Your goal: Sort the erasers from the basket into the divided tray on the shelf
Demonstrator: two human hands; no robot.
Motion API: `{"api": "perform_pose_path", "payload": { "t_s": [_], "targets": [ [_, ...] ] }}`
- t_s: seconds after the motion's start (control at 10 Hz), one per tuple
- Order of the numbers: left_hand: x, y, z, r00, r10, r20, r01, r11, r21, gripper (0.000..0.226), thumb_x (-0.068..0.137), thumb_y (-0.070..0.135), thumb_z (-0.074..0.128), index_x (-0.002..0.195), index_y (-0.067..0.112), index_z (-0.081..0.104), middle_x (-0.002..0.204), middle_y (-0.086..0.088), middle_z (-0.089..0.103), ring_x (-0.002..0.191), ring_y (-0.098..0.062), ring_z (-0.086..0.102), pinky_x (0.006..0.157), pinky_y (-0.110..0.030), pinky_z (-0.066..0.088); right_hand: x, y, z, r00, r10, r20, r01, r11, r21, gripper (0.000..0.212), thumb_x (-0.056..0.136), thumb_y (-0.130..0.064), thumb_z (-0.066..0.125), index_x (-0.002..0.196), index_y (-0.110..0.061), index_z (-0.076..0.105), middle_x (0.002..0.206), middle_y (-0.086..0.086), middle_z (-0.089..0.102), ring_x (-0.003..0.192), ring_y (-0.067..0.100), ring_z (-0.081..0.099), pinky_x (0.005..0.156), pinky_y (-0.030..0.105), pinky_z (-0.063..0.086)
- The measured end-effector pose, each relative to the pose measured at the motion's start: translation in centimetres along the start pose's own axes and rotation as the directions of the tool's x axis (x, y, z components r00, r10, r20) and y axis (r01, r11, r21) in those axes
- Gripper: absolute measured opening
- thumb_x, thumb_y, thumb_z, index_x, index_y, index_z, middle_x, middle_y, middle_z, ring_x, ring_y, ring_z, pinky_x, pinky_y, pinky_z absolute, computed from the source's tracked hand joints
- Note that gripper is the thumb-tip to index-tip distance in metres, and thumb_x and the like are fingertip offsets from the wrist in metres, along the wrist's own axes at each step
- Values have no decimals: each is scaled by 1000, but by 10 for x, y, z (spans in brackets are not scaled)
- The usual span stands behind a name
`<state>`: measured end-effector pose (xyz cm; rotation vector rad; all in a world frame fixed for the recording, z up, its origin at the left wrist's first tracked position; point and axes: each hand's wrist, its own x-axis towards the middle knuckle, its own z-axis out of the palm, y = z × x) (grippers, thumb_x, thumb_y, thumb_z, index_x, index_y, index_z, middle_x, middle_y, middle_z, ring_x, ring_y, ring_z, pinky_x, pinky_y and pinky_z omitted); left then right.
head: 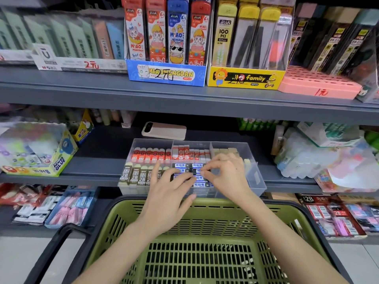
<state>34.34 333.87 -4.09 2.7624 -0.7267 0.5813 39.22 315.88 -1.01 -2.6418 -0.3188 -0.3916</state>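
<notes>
Hands over clear divided tray (255,177) on shelf (102,160): left hand (166,197) flat, straight fingers pressing blue-labelled erasers (200,184) in front middle compartment; right hand (225,175) curled, fingertips pinching one there, green basket (225,202) just below.

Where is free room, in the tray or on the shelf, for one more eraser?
Free: the front-right compartment of the tray, nearly bare, and the shelf strip between the Power Glue box and the tray. Crowded: the 2B erasers, the red erasers, and the blue erasers, where the left hand presses and the right hand pinches one.
</notes>
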Motion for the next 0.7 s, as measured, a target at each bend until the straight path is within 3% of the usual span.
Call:
{"api": "perform_pose_path", "payload": {
  "t_s": [0.1,0.2,0.4,0.5,0.7],
  "targets": [
    [-2,0,2,1000,-3,-1,3,1000,-4,41,91,44,46,118,21,66,121,8,64,110,-21,54,113,-57,14,-7,1,-1,989,-69,-130,53,992,-119,6,78,-30,73,83,-30,75,81,-11,70,83,20,53,74,34,26],
    [-4,0,5,1000,-7,0,7,1000,6,43,91,44,45,121,20,64,126,6,61,114,-22,52,114,-57,12,-12,2,0,973,-171,-153,133,964,-229,13,73,-27,75,87,-26,73,70,-10,70,70,20,51,70,33,25],
    [-6,-1,7,1000,-18,19,18,1000,6,42,92,44,45,122,22,63,129,2,60,119,-24,53,112,-59,17,-13,-4,2,985,-126,-115,111,986,-127,27,79,-29,64,105,-22,70,73,-13,66,74,18,51,71,33,28],
    [-5,-1,5,998,-31,50,32,999,-10,42,91,44,44,120,22,64,128,3,61,117,-23,55,111,-57,17,-16,-5,2,991,-101,-84,89,987,-137,24,82,-29,62,105,-23,69,83,-10,68,80,20,52,72,32,24],
    [-1,-3,-7,999,-52,17,52,998,-37,41,91,45,41,118,25,65,123,3,63,117,-23,56,112,-52,16,-22,-13,-19,981,-101,-164,89,993,-80,16,81,-29,66,95,-23,72,89,-7,70,88,23,57,74,33,25]
  ]
}}
